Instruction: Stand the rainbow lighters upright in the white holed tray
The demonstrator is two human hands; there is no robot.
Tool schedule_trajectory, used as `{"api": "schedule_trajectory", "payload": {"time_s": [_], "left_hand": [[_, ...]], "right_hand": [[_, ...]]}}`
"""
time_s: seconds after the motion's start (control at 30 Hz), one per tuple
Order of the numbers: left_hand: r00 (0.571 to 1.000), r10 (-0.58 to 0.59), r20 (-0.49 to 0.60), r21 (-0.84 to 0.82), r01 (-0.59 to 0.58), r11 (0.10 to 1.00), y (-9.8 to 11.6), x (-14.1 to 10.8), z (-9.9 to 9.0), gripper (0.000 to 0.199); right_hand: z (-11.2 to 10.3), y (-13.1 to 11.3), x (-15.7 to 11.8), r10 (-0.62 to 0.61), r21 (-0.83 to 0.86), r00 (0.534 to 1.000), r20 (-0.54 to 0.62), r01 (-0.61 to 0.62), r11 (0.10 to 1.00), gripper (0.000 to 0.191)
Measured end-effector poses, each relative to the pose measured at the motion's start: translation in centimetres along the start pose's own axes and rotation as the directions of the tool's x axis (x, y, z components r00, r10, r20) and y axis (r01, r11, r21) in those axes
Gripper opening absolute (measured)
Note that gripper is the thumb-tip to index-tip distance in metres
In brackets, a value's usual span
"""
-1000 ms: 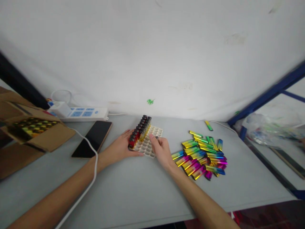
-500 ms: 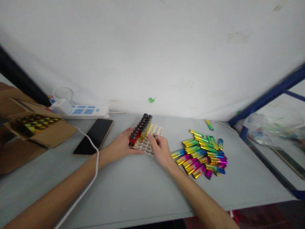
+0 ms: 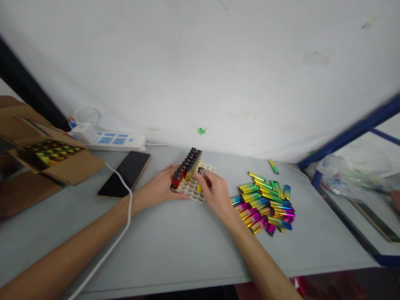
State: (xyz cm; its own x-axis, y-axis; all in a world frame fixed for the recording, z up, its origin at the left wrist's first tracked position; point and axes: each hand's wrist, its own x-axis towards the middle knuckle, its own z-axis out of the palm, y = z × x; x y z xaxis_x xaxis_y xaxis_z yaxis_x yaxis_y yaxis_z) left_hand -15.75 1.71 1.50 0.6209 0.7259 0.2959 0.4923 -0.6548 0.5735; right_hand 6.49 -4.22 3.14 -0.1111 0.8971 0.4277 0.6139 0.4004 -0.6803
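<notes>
A pale tray (image 3: 200, 196) with rows of oval holes lies on the table. Lighters (image 3: 187, 166) with dark tops and red or yellow bodies stand upright in rows along its left part. My left hand (image 3: 159, 184) wraps round the tray's left end, thumb along the near side and fingers behind. Over the tray's right part, my right hand (image 3: 215, 189) pinches a yellow lighter (image 3: 200, 187) with a metal top. Whether its lower end sits in a hole is hidden. To the right lies a loose heap of shiny gradient-coloured lighters or sleeves (image 3: 264, 204).
Left of the tray lies a black phone (image 3: 126, 173), with a white cable (image 3: 125, 225) crossing over my left forearm. A power strip (image 3: 117, 141) runs along the wall. An open cardboard box (image 3: 84, 166) holds more lighters. Plastic bags (image 3: 346, 171) sit beyond the blue frame.
My right hand has shifted slightly, and the lighter between its fingers now shows its metal top and yellow body upright over the tray. My left hand stays at the tray; the view has tilted slightly.
</notes>
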Motion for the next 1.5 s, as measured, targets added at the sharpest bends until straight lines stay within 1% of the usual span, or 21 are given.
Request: {"api": "schedule_trajectory", "payload": {"time_s": [0.1,0.2,0.27,0.4,0.53,0.63,0.73,0.87,0.97,1.03,1.1,1.23,1.3,1.4,1.5], "left_hand": [[1.000,0.007,-0.018,-0.008,-0.007,1.000,-0.1,0.0,0.1,0.076],[1.000,0.014,-0.024,-0.016,-0.014,1.000,-0.2,0.0,0.2,0.077],[1.000,0.006,-0.021,-0.012,-0.006,1.000,-0.2,0.0,0.2,0.077],[1.000,0.000,-0.004,-0.004,0.000,1.000,-0.3,0.1,0.3,0.074],[1.000,0.012,-0.010,-0.012,-0.013,1.000,-0.4,0.0,0.3,0.072],[0.999,0.011,-0.032,-0.016,-0.012,1.000,-0.4,0.0,0.3,0.072],[0.999,0.012,-0.042,-0.013,-0.013,1.000,-0.5,0.0,0.3,0.074],[0.999,0.035,-0.033,-0.001,-0.035,0.999,-0.8,-0.1,0.4,0.071],[0.999,0.038,-0.019,-0.005,-0.038,0.999,-1.0,-0.1,0.4,0.070],[1.000,0.019,-0.014,-0.016,-0.019,1.000,-0.9,-0.1,0.4,0.068],[1.000,-0.003,-0.011,-0.020,0.003,1.000,-0.9,-0.1,0.3,0.066],[1.000,-0.029,0.013,-0.002,0.029,1.000,-0.6,0.0,-0.1,0.064],[0.998,-0.062,0.034,0.006,0.062,0.998,-0.3,0.0,-0.3,0.060],[0.990,-0.130,0.058,-0.008,0.131,0.991,0.5,0.2,-0.8,0.064],[0.984,-0.164,0.068,0.005,0.164,0.986,1.0,0.2,-1.1,0.069]], "right_hand": [[0.3,0.2,-0.1,-0.022,-0.016,1.000,0.005,0.022,1.000,0.044],[1.1,0.7,0.0,-0.068,-0.054,0.996,0.057,0.072,0.996,0.041],[1.7,1.1,0.2,-0.068,-0.116,0.993,0.092,0.078,0.990,0.035],[2.5,1.3,0.6,-0.044,-0.241,0.992,0.119,0.072,0.968,0.028],[2.6,0.6,0.8,-0.048,-0.257,0.983,0.178,0.093,0.962,0.024],[2.7,0.0,1.0,-0.021,-0.345,0.980,0.198,0.089,0.934,0.023],[2.7,-0.3,1.3,0.012,-0.415,0.976,0.219,0.082,0.906,0.026],[2.2,-0.7,1.6,0.027,-0.469,0.961,0.277,0.110,0.876,0.030],[1.8,-1.5,1.7,0.089,-0.515,0.941,0.328,0.099,0.851,0.035],[1.7,-2.0,1.7,0.137,-0.535,0.928,0.346,0.075,0.841,0.039],[1.6,-2.3,1.6,0.159,-0.539,0.923,0.350,0.059,0.840,0.042],[1.8,-2.3,1.4,0.120,-0.524,0.934,0.337,0.079,0.848,0.042],[2.0,-2.2,1.3,0.103,-0.517,0.938,0.331,0.089,0.851,0.039],[2.2,-2.0,1.3,0.105,-0.521,0.941,0.322,0.083,0.850,0.039],[2.2,-2.1,1.3,0.115,-0.529,0.936,0.332,0.084,0.844,0.040]]}}
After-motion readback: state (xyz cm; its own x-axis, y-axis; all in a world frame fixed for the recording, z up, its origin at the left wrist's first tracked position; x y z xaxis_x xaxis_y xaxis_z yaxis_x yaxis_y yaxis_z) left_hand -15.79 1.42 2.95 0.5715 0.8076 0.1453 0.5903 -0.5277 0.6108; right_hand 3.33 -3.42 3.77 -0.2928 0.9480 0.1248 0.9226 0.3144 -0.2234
